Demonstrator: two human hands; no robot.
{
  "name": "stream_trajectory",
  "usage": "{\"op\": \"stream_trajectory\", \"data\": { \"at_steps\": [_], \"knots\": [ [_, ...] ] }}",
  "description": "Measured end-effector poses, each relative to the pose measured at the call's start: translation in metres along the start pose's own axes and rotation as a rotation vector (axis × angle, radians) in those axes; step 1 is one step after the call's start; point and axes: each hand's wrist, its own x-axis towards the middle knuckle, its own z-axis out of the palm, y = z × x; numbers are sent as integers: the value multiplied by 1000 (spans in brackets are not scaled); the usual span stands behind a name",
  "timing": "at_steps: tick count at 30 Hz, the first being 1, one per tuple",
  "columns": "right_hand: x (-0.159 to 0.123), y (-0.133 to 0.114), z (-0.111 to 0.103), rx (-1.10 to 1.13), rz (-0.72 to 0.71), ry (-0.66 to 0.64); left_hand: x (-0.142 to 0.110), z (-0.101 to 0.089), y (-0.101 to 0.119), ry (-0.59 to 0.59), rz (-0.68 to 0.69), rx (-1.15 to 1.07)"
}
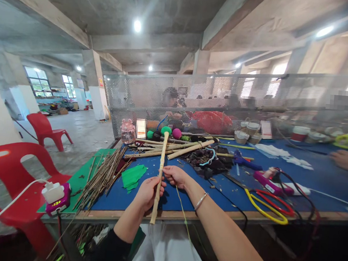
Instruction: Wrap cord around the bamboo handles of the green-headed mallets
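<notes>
Head: left fingers (154, 181) grip stick (162, 155); right fingers (170, 171) pinched.

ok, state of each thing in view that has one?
stick: held at a slant, gripped by left hand
string: pinched in right hand, loose end hanging
twigs: loose pile
green cloth: spread out, uneven edges
left power strip: display lit, white plug in
scissors: lying down, can't tell if open
pink bottle: upright
near red chair: upright
hanging lamp: on
</notes>
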Motion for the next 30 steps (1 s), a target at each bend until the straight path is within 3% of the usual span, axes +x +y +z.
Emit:
{"op": "stream_trajectory", "data": {
  "at_steps": [8, 16, 25, 30],
  "knots": [
    [-4, -3, 1, 74, -2, 117, 3, 8, -7, 78, 118, 163],
    [-3, -1, -1, 156, 39, -86, -4, 6, -2, -23, 38, 70],
    [-5, -2, 4, 163, 8, 25, -1, 11, -3, 3, 52, 169],
    [-4, -1, 2, 183, 21, -43, -4, 5, -1, -71, 11, 50]
  ]
}}
